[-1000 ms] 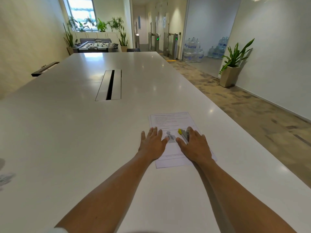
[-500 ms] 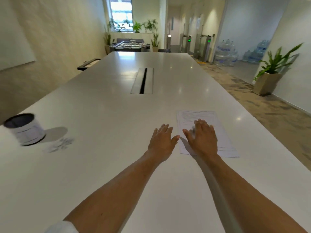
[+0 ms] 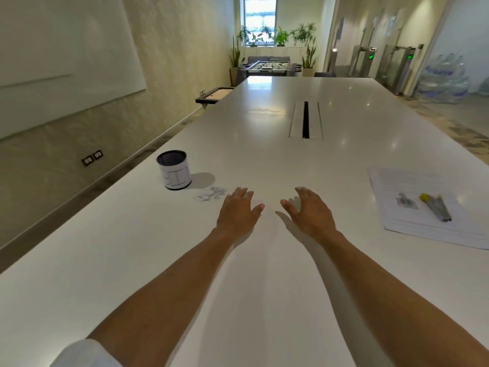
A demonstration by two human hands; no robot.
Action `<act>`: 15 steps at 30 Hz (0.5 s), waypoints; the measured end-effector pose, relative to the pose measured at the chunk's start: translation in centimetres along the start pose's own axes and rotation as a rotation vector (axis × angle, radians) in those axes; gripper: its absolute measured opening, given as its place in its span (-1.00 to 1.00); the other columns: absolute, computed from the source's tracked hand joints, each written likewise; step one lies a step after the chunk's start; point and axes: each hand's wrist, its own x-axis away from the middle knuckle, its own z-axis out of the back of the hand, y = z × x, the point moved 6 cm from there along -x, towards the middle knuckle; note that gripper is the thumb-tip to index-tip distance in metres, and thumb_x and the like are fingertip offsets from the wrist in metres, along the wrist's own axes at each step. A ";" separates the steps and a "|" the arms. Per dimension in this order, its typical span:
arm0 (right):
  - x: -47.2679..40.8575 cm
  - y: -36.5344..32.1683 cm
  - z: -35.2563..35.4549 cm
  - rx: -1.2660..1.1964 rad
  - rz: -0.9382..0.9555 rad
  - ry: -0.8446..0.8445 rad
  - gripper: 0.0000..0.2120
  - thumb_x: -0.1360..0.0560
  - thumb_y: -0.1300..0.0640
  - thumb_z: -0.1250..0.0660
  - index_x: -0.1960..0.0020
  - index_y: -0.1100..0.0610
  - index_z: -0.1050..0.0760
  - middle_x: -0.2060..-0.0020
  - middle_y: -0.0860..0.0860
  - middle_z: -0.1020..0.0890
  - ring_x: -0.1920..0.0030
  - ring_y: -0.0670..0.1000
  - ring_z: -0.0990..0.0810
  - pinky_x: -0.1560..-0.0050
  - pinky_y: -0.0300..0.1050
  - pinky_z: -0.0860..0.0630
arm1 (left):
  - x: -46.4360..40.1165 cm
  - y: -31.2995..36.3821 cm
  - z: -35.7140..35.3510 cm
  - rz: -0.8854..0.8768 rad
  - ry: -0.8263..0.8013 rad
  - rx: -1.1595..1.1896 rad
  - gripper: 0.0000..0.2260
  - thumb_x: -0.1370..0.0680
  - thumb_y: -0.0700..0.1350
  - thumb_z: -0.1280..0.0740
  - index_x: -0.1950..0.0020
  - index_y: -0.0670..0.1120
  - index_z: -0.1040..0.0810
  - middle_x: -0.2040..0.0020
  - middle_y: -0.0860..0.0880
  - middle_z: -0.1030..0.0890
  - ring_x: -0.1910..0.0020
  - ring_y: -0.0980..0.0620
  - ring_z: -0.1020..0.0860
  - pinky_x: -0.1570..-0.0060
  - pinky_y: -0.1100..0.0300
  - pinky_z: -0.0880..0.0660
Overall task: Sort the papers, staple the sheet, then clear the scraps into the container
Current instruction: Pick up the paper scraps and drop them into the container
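Observation:
A stack of printed papers (image 3: 428, 229) lies at the right of the white table (image 3: 264, 154), with a grey and yellow stapler (image 3: 436, 206) resting on top. A small pile of paper scraps (image 3: 211, 194) sits beside a dark-rimmed white cylindrical container (image 3: 175, 170), which stands upright at the left. My left hand (image 3: 238, 210) hovers open just right of the scraps, fingers spread. My right hand (image 3: 309, 210) is open too, over bare table, well left of the papers. Neither hand holds anything.
A cable slot (image 3: 306, 120) runs along the table's middle farther away. The table's left edge is close to the container. A wall with a whiteboard (image 3: 66, 62) is at the left; plants and a football table (image 3: 270, 66) stand beyond the far end.
My view and both hands have swung left, off the papers and stapler, toward the scraps and container. The stapler now lies uncovered on the papers.

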 end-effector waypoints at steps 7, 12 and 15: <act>-1.0 -9.3 -4.9 -0.015 0.051 -0.080 -0.29 -0.53 -0.30 -0.12 -0.51 0.14 -0.18 -0.51 0.09 -0.28 -0.50 0.09 -0.24 -0.42 0.03 -0.26 | 1.5 -10.0 4.6 0.103 0.081 -0.030 -0.43 -0.57 0.14 -0.21 -0.50 -0.12 -0.24 -0.53 -0.11 -0.23 -0.53 -0.07 -0.16 -0.49 0.00 -0.11; -1.5 -12.6 -7.3 0.030 0.087 -0.146 -0.23 -0.54 -0.31 -0.10 -0.53 0.21 -0.12 -0.53 0.13 -0.22 -0.53 0.08 -0.17 -0.48 0.02 -0.17 | 1.5 -15.1 5.0 0.183 0.004 -0.059 -0.25 -0.54 0.23 -0.20 -0.55 -0.20 -0.06 -0.57 -0.16 -0.12 -0.56 -0.07 -0.03 -0.52 -0.06 0.00; -2.4 -13.4 -8.8 0.084 0.091 -0.188 -0.19 -0.54 -0.34 -0.04 -0.54 0.22 -0.07 -0.53 0.14 -0.19 -0.54 0.08 -0.15 -0.50 0.09 -0.12 | 1.0 -16.6 4.5 0.193 -0.069 -0.074 -0.18 -0.52 0.29 -0.16 -0.55 -0.23 0.00 -0.56 -0.18 -0.09 -0.56 -0.10 -0.01 -0.51 -0.09 0.06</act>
